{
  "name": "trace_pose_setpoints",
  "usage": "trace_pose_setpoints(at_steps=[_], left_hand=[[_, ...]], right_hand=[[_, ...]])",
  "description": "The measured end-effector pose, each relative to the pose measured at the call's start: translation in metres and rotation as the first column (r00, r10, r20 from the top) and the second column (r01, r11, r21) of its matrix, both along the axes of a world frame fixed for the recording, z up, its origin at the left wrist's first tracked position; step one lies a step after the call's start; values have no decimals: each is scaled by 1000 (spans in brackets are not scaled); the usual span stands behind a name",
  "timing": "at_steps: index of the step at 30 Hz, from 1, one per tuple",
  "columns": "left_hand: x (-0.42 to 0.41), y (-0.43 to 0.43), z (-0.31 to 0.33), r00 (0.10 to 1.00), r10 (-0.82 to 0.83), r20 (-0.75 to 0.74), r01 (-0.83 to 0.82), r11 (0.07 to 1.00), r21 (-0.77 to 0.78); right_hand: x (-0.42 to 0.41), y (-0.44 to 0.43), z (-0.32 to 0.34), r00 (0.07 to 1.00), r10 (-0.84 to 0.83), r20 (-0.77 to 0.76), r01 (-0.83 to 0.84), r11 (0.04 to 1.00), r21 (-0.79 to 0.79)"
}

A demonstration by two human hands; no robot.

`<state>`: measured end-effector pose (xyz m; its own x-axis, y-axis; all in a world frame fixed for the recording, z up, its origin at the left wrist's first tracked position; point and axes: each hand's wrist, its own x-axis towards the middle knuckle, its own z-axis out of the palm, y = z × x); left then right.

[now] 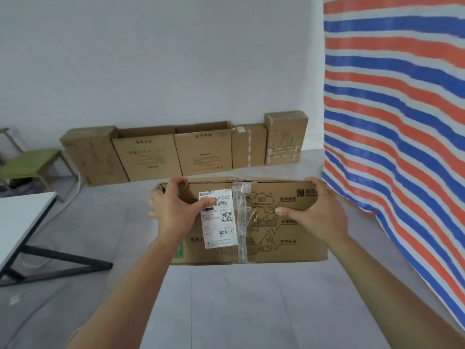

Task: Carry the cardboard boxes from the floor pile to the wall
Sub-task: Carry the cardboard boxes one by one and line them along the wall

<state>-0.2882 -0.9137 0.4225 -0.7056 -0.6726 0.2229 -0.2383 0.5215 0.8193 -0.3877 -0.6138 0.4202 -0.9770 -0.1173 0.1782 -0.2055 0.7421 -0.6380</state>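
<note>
Gripping the cardboard box [271, 238] at its left and right ends, your left hand [173, 210] and right hand [319, 212], set well apart, hold it above the floor [226, 303]; beyond it, a row of boxes [201, 152] stands against the wall [176, 59].

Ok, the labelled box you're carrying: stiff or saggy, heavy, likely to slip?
Probably stiff: the box spans flat between the left hand and right hand, with no visible sag. Likely light for its size, as an edge grip alone carries it. The tape may be slick; bare cardboard should grip.
</note>
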Motion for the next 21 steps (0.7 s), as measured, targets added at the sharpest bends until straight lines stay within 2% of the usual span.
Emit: trace_pose_setpoints(at_steps=[8,12,21], left_hand=[[-242,-28,-45,994,-53,93,52,999,12],[-351,-46,-39,987,-30,155,33,999,-14],[-548,-149,-49,984,65,165,-69,997,21]], right_hand=[[-216,-20,-44,998,-70,3,70,998,0],[-329,-41,-45,998,-53,37,52,999,12],[-558,-155,-44,995,35,91,-41,997,61]])
